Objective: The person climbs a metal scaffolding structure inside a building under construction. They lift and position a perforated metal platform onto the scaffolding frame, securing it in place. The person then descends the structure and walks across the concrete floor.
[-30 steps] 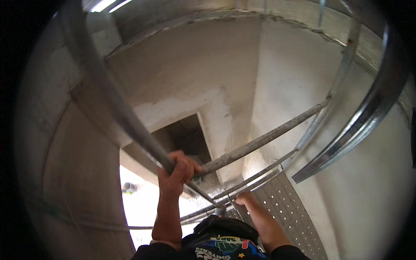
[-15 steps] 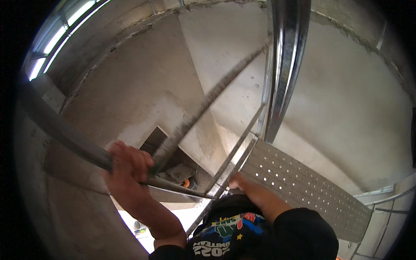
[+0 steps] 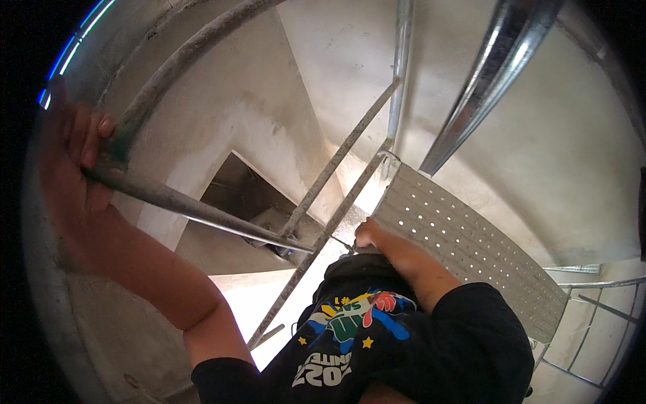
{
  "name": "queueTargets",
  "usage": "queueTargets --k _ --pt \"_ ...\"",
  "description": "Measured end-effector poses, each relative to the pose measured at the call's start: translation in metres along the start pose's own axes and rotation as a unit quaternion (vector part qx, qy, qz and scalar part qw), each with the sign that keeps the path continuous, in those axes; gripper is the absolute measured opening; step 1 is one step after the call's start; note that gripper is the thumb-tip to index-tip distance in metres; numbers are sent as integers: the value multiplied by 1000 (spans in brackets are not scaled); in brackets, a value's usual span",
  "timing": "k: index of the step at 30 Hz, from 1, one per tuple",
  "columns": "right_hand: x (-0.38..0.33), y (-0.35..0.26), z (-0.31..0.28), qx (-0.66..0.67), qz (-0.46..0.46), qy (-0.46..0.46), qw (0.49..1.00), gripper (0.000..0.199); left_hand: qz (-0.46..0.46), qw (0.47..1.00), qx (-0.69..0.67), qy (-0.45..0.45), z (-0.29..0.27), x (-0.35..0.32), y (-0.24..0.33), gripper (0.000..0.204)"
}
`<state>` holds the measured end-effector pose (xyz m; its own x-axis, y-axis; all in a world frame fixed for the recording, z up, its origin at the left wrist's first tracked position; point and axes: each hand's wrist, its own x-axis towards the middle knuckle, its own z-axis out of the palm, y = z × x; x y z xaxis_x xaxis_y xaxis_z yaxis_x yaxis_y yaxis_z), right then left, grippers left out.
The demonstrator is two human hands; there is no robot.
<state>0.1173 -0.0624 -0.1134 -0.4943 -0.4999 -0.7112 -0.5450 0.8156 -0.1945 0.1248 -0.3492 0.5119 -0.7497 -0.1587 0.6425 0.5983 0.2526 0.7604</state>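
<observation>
My left hand [image 3: 87, 138] is at the far left with its fingers wrapped round a grey scaffold tube [image 3: 182, 202], close to a greenish joint where a second, curved tube [image 3: 178, 67] branches upward. The tube slopes down from my hand to a dirty metal crossbar [image 3: 336, 215] in front of me. My right hand [image 3: 365, 234] is low in front of my body, closed beside the near left edge of a perforated metal plank [image 3: 464, 249]. What its fingers hold is hidden.
A shiny metal channel [image 3: 494, 84] rises beyond the plank, next to an upright pole [image 3: 402, 60]. Another crossbar [image 3: 343, 151] runs parallel to the first. Plastered walls [image 3: 538, 168] surround me, with a dark opening [image 3: 235, 188] below. At lower right stands a tubular frame [image 3: 585, 330].
My left hand, still on the tube, now appears farther left and higher. The tubes, plank and shiny channel have shifted in view. My right hand stays close to the plank's edge.
</observation>
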Motion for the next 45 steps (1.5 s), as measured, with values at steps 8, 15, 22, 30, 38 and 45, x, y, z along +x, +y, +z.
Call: queueTargets --k 8,15,22,30,38,45 --pt "10 4 7 -19 28 0 999 32 -114 991 -27 66 -13 -28 -80 34" --pt "-13 -1 -10 -58 0 23 998 39 -203 948 24 243 13 -111 -191 33" --pt "-1 -2 1 -51 3 42 998 40 -268 898 28 348 11 -140 -280 28" --pt "-3 -6 -13 -44 10 -18 999 39 -302 887 -3 350 13 -233 -352 32" --pt "4 3 -1 -43 -11 26 999 35 -378 868 20 321 19 -287 -402 21" --pt "13 11 14 -41 -21 50 998 33 -466 853 21 234 6 -340 -470 21"
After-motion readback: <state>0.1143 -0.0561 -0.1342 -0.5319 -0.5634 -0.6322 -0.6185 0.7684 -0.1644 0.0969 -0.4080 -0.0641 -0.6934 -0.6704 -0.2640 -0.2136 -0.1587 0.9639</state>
